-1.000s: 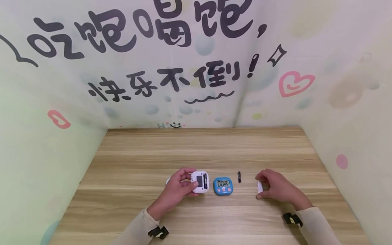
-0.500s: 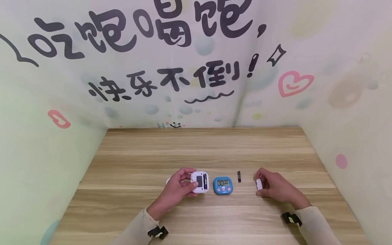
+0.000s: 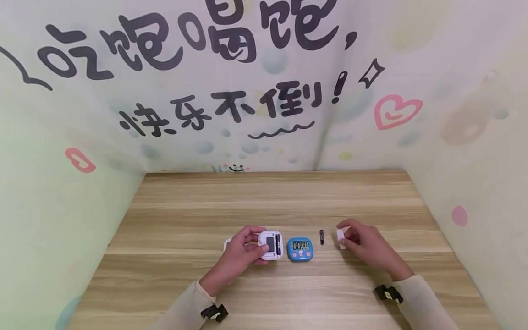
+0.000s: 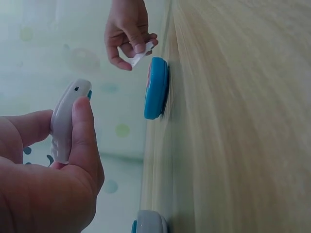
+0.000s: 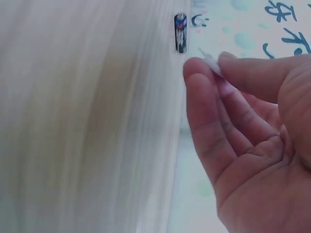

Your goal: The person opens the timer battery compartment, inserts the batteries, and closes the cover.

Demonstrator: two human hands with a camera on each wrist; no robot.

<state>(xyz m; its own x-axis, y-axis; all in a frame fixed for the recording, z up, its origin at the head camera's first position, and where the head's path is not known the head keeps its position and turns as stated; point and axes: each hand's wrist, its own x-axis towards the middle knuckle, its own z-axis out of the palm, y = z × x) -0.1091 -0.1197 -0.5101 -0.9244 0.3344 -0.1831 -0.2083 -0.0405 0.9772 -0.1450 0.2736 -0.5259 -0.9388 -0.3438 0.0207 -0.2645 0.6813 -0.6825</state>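
Fingers of the left hand (image 3: 236, 255) gripped a white timer (image 3: 270, 244), back upward, at lower centre of the head view, one battery (image 3: 278, 244) exposed in it. The right hand (image 3: 368, 245) pinched a white piece (image 3: 340, 238), apparently the battery cover, at lower right. I judged cover fitting in hand; the next move called for aligning it over that battery.

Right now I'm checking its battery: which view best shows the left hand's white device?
The head view: there the white device shows its back and battery. Left wrist: only its side, battery hidden. Right wrist: not visible.
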